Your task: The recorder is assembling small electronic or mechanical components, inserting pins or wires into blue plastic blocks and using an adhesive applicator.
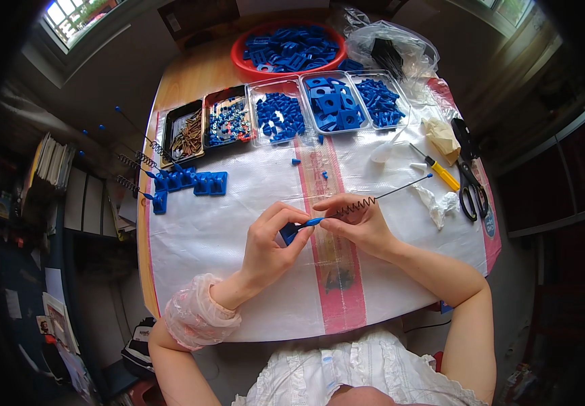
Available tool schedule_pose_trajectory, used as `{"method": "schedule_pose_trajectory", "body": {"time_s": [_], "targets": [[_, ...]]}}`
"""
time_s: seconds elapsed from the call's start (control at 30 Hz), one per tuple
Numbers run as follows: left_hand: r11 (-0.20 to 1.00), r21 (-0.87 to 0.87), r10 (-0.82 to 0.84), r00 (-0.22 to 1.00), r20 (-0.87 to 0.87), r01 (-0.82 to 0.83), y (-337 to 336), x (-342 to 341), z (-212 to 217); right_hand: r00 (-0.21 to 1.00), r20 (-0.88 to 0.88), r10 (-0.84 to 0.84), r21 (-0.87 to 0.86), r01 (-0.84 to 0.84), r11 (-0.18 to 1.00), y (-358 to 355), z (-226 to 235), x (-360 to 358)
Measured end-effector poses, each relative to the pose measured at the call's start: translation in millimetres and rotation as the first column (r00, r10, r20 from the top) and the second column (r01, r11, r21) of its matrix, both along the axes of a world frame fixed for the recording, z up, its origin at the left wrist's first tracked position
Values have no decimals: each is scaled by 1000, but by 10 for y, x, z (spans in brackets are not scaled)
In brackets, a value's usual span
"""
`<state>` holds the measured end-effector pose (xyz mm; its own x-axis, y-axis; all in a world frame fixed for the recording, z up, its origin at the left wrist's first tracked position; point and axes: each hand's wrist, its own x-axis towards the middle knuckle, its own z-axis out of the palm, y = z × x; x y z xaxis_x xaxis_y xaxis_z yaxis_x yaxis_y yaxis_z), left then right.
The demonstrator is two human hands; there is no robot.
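Observation:
Over the middle of the covered table my left hand (272,233) is closed on a blue plastic base (288,233), which the fingers partly hide. My right hand (360,223) pinches the near end of a dark coiled spring rod (355,207), where a blue pointed sleeve (313,221) meets the base. The rod slants up to the right and ends in a small blue tip (430,176). Between the two hands the sleeve, rod and base touch; how they join is hidden by fingertips. Several loose blue caps (296,162) lie just beyond my hands.
Trays of screws (189,135), nuts (228,122) and blue parts (333,105) line the back, before a red basin (238,64). Finished-looking blue bases with springs (184,179) stand left. A yellow screwdriver (443,174), black scissors (470,193) and crumpled tissue (439,205) lie right.

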<state>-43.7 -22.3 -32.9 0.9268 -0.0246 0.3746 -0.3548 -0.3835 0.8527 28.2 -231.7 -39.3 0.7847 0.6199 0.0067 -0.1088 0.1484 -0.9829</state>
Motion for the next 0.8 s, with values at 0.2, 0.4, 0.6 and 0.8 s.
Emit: {"method": "schedule_pose_trajectory", "body": {"time_s": [0.2, 0.4, 0.6, 0.8], "targets": [[999, 36, 36, 998, 45, -37, 9, 13, -49, 1000, 24, 10, 9, -10, 1000, -16, -53, 43], [999, 44, 28, 998, 56, -31, 6, 14, -54, 1000, 23, -5, 17, 5, 1000, -20, -63, 45], [999, 40, -13, 999, 47, 11, 0, 8, -14, 998, 39, -41, -21, 41, 999, -26, -35, 50], [977, -215, -40, 992, -120, 13, -24, -8, -64, 994, 39, -107, -52, 109, 993, -37, -73, 66]]}}
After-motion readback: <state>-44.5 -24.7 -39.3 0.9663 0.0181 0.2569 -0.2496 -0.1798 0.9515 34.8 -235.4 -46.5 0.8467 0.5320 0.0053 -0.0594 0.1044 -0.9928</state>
